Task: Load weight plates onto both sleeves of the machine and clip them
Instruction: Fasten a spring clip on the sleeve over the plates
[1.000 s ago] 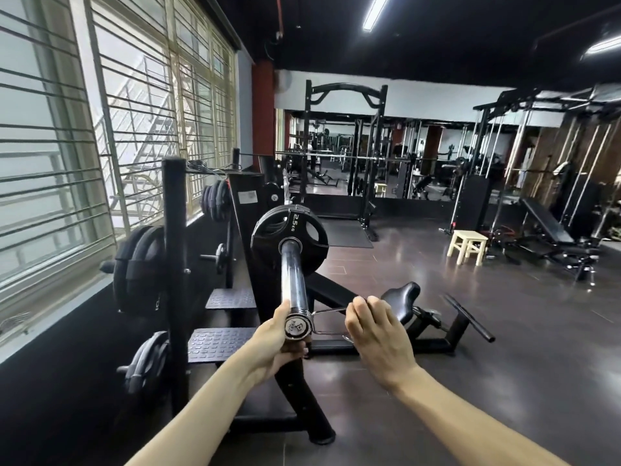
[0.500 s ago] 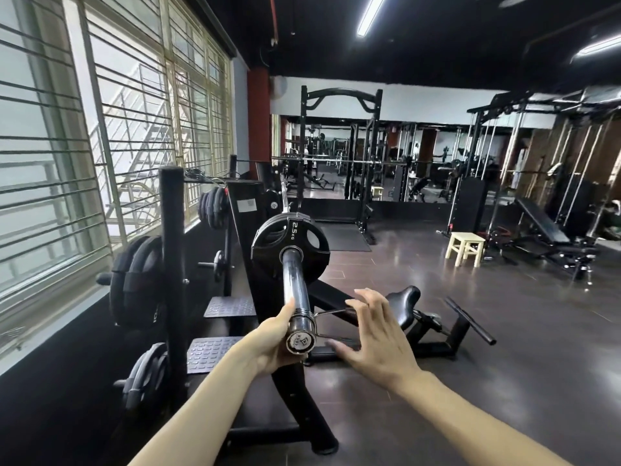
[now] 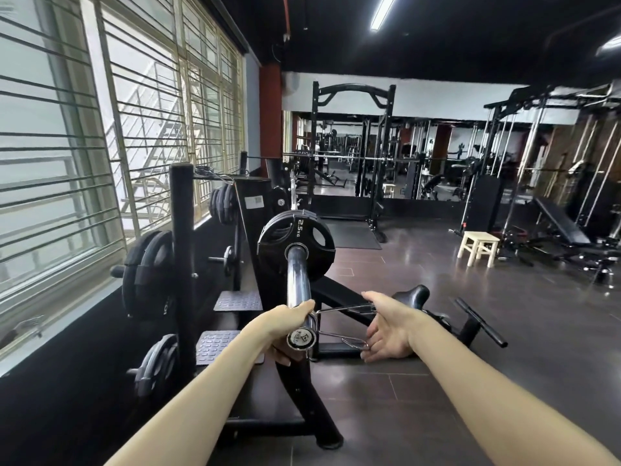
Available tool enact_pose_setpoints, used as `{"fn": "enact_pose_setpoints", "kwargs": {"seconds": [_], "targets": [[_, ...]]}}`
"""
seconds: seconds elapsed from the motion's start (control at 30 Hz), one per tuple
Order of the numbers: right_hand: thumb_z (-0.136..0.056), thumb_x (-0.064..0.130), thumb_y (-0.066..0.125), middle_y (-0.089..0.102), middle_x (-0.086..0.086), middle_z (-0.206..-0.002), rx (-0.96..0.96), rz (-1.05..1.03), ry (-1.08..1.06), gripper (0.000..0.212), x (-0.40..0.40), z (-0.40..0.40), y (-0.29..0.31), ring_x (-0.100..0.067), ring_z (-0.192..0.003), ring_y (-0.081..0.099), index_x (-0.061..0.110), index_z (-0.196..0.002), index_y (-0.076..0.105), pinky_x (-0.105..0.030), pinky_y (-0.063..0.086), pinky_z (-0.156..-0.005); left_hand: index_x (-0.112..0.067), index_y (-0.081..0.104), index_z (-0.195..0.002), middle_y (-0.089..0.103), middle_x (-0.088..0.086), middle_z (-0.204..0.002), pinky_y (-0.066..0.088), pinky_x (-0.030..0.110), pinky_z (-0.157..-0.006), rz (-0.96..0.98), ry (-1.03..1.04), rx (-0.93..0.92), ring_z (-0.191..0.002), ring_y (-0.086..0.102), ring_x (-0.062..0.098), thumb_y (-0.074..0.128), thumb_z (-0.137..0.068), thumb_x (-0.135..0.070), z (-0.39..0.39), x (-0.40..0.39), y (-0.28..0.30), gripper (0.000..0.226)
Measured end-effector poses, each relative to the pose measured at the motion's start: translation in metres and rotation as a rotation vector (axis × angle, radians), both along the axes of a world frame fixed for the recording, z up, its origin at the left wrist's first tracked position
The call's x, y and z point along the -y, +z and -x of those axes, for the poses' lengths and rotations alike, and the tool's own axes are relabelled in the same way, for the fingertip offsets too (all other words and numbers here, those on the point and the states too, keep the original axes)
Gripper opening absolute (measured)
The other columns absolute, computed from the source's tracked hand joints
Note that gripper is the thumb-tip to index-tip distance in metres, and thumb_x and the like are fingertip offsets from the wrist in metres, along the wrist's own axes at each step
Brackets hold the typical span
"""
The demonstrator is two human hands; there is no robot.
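A chrome sleeve (image 3: 298, 280) of the black machine points toward me, with a black 2.5 kg plate (image 3: 295, 243) pushed to its far end. A wire spring clip (image 3: 346, 308) sits around the sleeve's near tip, its two handles sticking out to the right. My left hand (image 3: 279, 326) grips the sleeve tip just behind the clip's coil. My right hand (image 3: 389, 331) is turned palm-left around the handle ends, thumb on the upper handle and fingers under the lower one.
A black storage post (image 3: 181, 264) at left carries large plates (image 3: 148, 274) and a smaller one (image 3: 158, 361) lower down. The machine's seat pad (image 3: 413, 294) and a foot bar lie behind my right hand. A wooden stool (image 3: 479, 247) and bench (image 3: 561, 223) stand far right.
My right hand opened off the clip handles, rolled palm-left and closed its thumb and fingers around the handle ends. The left hand stayed on the sleeve tip.
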State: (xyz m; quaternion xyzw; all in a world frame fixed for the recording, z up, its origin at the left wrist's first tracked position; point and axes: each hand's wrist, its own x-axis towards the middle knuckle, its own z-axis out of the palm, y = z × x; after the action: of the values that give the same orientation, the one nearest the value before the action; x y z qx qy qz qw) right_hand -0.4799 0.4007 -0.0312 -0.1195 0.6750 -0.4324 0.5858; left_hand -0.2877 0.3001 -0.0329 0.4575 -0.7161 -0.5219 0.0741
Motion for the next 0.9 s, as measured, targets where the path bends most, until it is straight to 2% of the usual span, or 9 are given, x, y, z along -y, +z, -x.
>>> {"fn": "enact_pose_setpoints", "kwargs": {"seconds": [0.13,0.23,0.4,0.5,0.57,0.63,0.77,0.9], "targets": [[-0.091,0.075,0.033,0.031,-0.035,-0.154,-0.056,-0.045,0.134,0.108,-0.002,0.007,0.0,-0.046,-0.132,0.047,-0.01,-0.154,0.011,-0.051,0.057,-0.082,-0.008,0.063,-0.112,0.075,0.009,-0.08,0.061,0.036,-0.057,-0.023,0.014,-0.059,-0.065,0.074,0.024,0.046,-0.093,-0.062,0.0,0.002,-0.007,0.06],[-0.089,0.075,0.035,0.047,-0.038,-0.139,-0.079,-0.072,0.187,0.107,-0.004,0.011,0.0,-0.048,-0.125,0.054,-0.011,-0.152,0.019,-0.051,0.061,-0.078,-0.01,0.064,-0.112,0.075,0.006,-0.076,0.061,0.034,-0.054,-0.066,0.018,-0.137,-0.066,0.074,0.021,0.051,-0.091,-0.065,-0.001,0.005,-0.013,0.06],[-0.089,0.069,0.041,0.052,-0.037,-0.132,-0.072,-0.069,0.235,0.104,-0.008,0.016,0.001,-0.05,-0.11,0.061,-0.013,-0.15,0.021,-0.052,0.061,-0.075,-0.015,0.064,-0.109,0.076,0.006,-0.079,0.059,0.032,-0.058,-0.154,0.02,-0.198,-0.075,0.076,0.024,0.055,-0.088,-0.068,-0.005,0.005,-0.017,0.058],[-0.091,0.066,0.033,0.062,-0.029,-0.112,-0.131,-0.078,0.198,0.093,-0.006,0.014,-0.007,-0.04,-0.093,0.067,-0.016,-0.133,0.046,-0.049,0.063,-0.076,-0.014,0.067,-0.105,0.079,0.009,-0.092,0.059,0.033,-0.065,-0.19,-0.037,-0.109,-0.08,0.075,0.025,0.049,-0.085,-0.078,-0.008,0.004,-0.013,0.07],[-0.092,0.062,0.029,0.064,-0.024,-0.097,-0.19,-0.095,0.118,0.085,-0.003,0.009,-0.017,-0.035,-0.079,0.067,-0.014,-0.115,0.058,-0.047,0.063,-0.069,-0.015,0.069,-0.11,0.08,0.01,-0.098,0.06,0.031,-0.068,-0.195,-0.051,-0.052,-0.081,0.076,0.025,0.044,-0.082,-0.083,-0.01,0.004,-0.012,0.078],[-0.093,0.057,0.028,0.065,-0.021,-0.088,-0.221,-0.103,0.049,0.079,0.001,0.006,-0.026,-0.031,-0.067,0.064,-0.013,-0.107,0.062,-0.044,0.062,-0.061,-0.016,0.068,-0.114,0.08,0.01,-0.094,0.06,0.029,-0.068,-0.205,-0.031,-0.061,-0.083,0.077,0.025,0.046,-0.08,-0.084,-0.009,0.006,-0.014,0.08],[-0.093,0.049,0.029,0.063,-0.022,-0.089,-0.298,-0.089,-0.058,0.072,0.018,0.009,-0.03,-0.028,-0.06,0.057,-0.014,-0.107,0.062,-0.045,0.06,-0.059,-0.015,0.067,-0.117,0.079,0.014,-0.099,0.06,0.033,-0.073,-0.255,0.062,-0.174,-0.078,0.074,0.025,0.057,-0.079,-0.078,0.002,0.012,-0.018,0.074],[-0.093,0.046,0.031,0.058,-0.02,-0.083,-0.317,-0.051,-0.144,0.066,0.047,0.019,-0.026,-0.025,-0.059,0.05,-0.012,-0.102,0.06,-0.049,0.059,-0.061,-0.006,0.067,-0.124,0.072,0.021,-0.119,0.053,0.05,-0.101,-0.354,0.141,-0.322,-0.101,0.071,0.035,0.071,-0.082,-0.061,0.019,0.031,-0.017,0.07]]}}
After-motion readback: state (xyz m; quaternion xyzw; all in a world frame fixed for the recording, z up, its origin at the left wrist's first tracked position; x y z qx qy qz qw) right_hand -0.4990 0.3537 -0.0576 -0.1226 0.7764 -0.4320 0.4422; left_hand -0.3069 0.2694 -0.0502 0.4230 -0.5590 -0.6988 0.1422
